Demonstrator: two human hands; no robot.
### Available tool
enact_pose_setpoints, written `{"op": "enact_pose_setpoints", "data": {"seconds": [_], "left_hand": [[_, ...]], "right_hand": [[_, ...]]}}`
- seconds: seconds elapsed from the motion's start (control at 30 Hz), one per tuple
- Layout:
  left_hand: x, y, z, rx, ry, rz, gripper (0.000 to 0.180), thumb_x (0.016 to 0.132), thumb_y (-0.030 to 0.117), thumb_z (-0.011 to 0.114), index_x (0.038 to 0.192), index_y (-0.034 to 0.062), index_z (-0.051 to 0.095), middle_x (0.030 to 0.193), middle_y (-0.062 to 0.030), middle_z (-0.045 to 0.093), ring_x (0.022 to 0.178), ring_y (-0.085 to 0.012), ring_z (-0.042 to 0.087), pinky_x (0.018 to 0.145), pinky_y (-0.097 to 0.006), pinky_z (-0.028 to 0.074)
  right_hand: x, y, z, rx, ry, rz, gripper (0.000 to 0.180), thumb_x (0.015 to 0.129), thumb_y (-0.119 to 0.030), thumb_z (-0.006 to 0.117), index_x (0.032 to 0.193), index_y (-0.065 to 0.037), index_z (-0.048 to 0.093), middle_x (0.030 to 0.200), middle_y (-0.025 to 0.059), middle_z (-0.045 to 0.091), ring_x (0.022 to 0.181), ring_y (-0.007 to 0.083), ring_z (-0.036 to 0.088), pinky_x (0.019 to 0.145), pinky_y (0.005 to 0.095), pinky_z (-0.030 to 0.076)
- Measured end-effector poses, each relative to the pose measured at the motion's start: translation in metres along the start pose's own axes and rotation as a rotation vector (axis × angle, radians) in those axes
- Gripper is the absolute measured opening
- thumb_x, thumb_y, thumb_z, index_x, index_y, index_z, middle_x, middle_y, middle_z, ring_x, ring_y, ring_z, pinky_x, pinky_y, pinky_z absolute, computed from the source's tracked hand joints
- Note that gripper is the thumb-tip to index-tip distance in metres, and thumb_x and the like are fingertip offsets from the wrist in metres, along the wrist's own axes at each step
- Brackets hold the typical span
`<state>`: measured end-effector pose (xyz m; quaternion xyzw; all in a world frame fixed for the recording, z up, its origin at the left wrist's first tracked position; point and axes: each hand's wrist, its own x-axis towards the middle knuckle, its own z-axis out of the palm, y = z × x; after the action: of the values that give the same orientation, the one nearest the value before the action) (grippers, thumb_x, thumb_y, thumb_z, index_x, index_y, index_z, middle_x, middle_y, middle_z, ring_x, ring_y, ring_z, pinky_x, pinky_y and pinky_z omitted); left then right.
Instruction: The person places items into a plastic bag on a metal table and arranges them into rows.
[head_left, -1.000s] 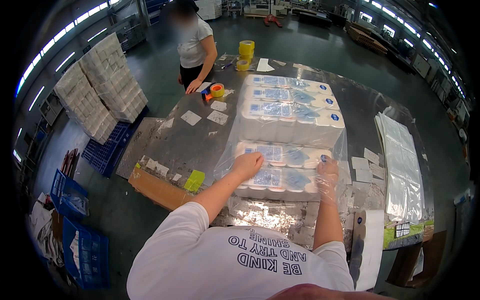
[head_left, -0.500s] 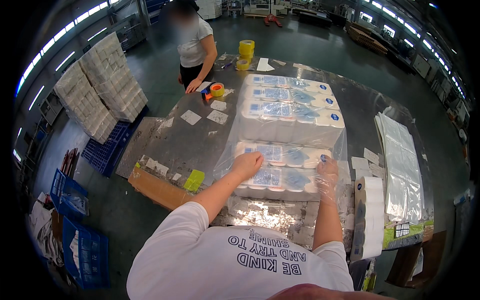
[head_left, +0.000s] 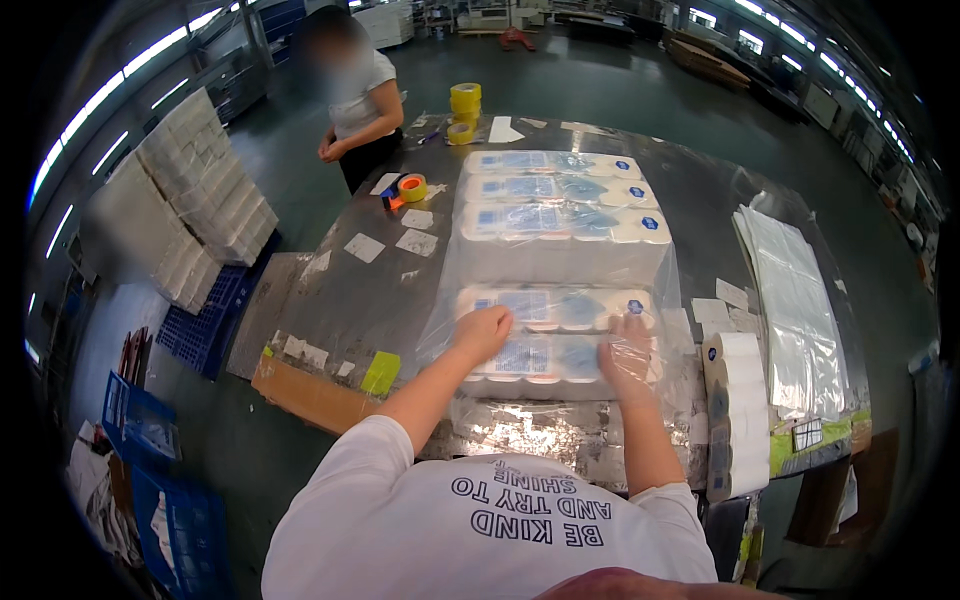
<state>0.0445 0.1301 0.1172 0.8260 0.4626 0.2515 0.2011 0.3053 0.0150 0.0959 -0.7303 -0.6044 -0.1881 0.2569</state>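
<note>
A large clear plastic bag (head_left: 440, 318) lies over several packs of white toilet rolls. Its far part covers a stack of packs (head_left: 560, 262), and a gap separates these from two nearer packs (head_left: 540, 378). My left hand (head_left: 484, 334) is closed at the left side of the near packs, pinching the bag's film. My right hand (head_left: 627, 362) rests on the right part of the near packs, with film over it and its fingers stretched forward. Another pack of rolls (head_left: 738, 415) lies apart at the right, near the table's edge.
Flat plastic bags (head_left: 795, 310) are piled at the right. An orange-and-blue tape dispenser (head_left: 408, 190) and yellow tape rolls (head_left: 464, 105) sit farther back. A co-worker (head_left: 362, 105) stands at the far left, near wrapped stacks (head_left: 215, 180) on a blue pallet (head_left: 205, 330). Blue crates (head_left: 180, 520) stand lower left.
My right hand has moved left from the packs' right end onto their top, its fingers now stretched out. The co-worker's hand has left the table. The whole view has shifted slightly.
</note>
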Motion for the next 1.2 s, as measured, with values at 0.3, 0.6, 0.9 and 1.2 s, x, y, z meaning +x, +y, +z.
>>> {"op": "enact_pose_setpoints", "data": {"seconds": [0.3, 0.6, 0.9, 1.2], "left_hand": [[-0.004, -0.013, 0.003, 0.087, 0.004, -0.055, 0.025, 0.091, 0.032, 0.053, 0.093, 0.0112, 0.067, 0.081, -0.0133, 0.068, 0.078, -0.0345, 0.064, 0.069, -0.044, 0.048], [0.001, -0.005, 0.004, -0.018, 0.004, 0.044, 0.022, 0.092, 0.026, 0.053, 0.091, 0.0078, 0.065, 0.076, -0.0134, 0.066, 0.073, -0.0334, 0.063, 0.066, -0.041, 0.048], [-0.004, -0.007, 0.004, -0.004, 0.030, 0.068, 0.021, 0.092, 0.025, 0.052, 0.091, 0.0082, 0.064, 0.077, -0.0139, 0.065, 0.073, -0.0342, 0.062, 0.066, -0.042, 0.047], [-0.001, -0.013, 0.004, 0.025, 0.004, 0.078, 0.023, 0.092, 0.027, 0.052, 0.092, 0.0081, 0.064, 0.079, -0.0141, 0.066, 0.074, -0.0338, 0.063, 0.065, -0.043, 0.047]], "right_hand": [[-0.048, 0.000, -0.145, 1.045, -1.041, 0.008, 0.049, 0.090, -0.033, 0.063, 0.132, -0.011, 0.055, 0.108, 0.0075, 0.070, 0.098, 0.0181, 0.065, 0.089, 0.0333, 0.050], [-0.156, 0.245, -0.164, -0.346, -0.200, 1.107, 0.064, 0.082, -0.040, 0.067, 0.130, -0.001, 0.052, 0.116, 0.0209, 0.063, 0.105, 0.0374, 0.060, 0.092, 0.0399, 0.047], [-0.183, 0.159, -0.156, 0.422, -0.457, 1.076, 0.081, 0.078, -0.035, 0.074, 0.139, 0.004, 0.037, 0.123, 0.0241, 0.059, 0.112, 0.0326, 0.059, 0.097, 0.0396, 0.045], [-0.237, 0.053, -0.174, 1.316, -0.771, 1.407, 0.076, 0.080, -0.015, 0.071, 0.144, -0.005, 0.031, 0.136, 0.0165, 0.049, 0.123, 0.0268, 0.049, 0.103, 0.0429, 0.042]]}}
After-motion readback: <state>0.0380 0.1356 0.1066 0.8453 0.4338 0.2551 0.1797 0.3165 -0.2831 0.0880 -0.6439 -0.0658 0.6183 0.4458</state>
